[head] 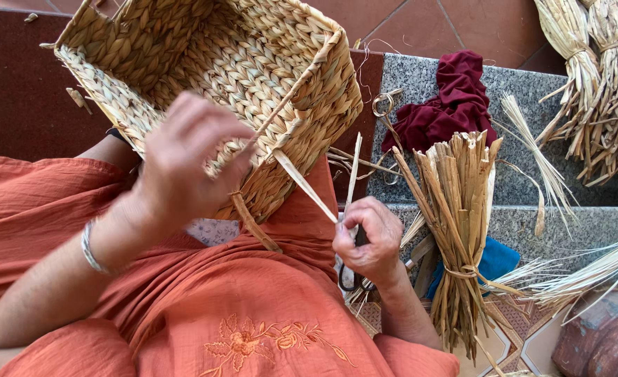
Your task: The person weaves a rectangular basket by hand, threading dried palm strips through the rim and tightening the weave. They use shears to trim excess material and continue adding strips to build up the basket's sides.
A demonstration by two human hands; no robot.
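Observation:
A square woven straw basket (211,63) rests tilted on my lap, its opening facing up and away. My left hand (187,164) grips the near rim of the basket at its corner. A pale flat straw strand (305,185) runs from the basket's corner down to my right hand (368,241). That hand is closed on the strand's end and also on a pair of dark-handled scissors (354,276), whose loops hang below the fingers. A thin pale stalk (353,174) stands up just above my right hand.
A tied bundle of dried straw (459,223) leans at my right over a blue cloth (497,262). A maroon cloth (445,105) lies on the grey stone step (532,181). More straw bundles (595,84) lie at the far right. My orange garment (218,307) covers my lap.

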